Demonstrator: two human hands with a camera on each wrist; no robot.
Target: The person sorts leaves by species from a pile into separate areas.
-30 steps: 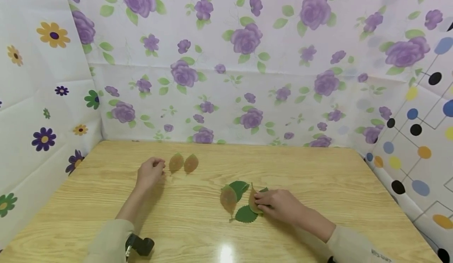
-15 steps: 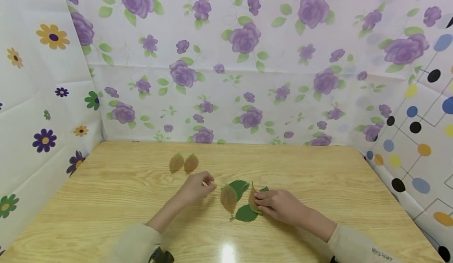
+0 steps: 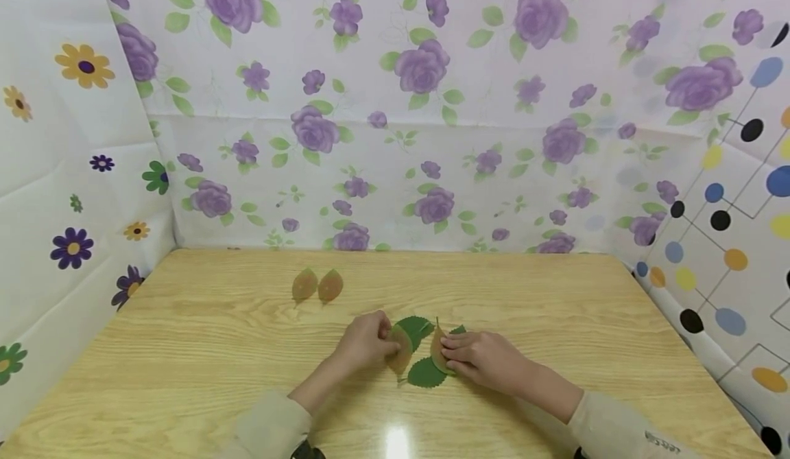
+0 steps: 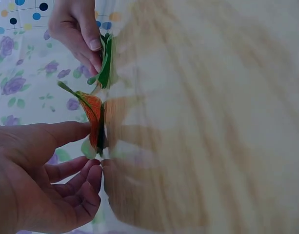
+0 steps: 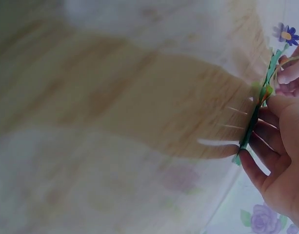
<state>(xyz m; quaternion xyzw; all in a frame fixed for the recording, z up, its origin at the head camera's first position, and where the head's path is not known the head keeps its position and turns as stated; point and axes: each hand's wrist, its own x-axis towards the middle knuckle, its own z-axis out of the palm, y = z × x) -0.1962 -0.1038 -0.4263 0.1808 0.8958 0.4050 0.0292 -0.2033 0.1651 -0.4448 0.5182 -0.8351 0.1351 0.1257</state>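
- With left hand (image 3: 363, 342): touches brown leaf (image 3: 401, 359); not discernible whether pinching.
- With right hand (image 3: 490, 363): rests relaxed fingers on second brown leaf (image 3: 436, 355), overlapping green leaf (image 3: 426, 373).

Orange-brown leaves (image 3: 330, 287) are tipped green, other leaves (image 3: 426, 374) dark green, table (image 3: 531, 291) yellowish wood grain, sleeves (image 3: 276, 423) beige, back sheet (image 3: 382, 171) white with purple roses, left sheet (image 3: 37, 164) white with yellow, purple, green flowers, right sheet (image 3: 719, 294) white with multicoloured dots.

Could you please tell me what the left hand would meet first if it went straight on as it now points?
The left hand would probably meet the brown leaf at its fingertips first, though the exact depth is unclear.
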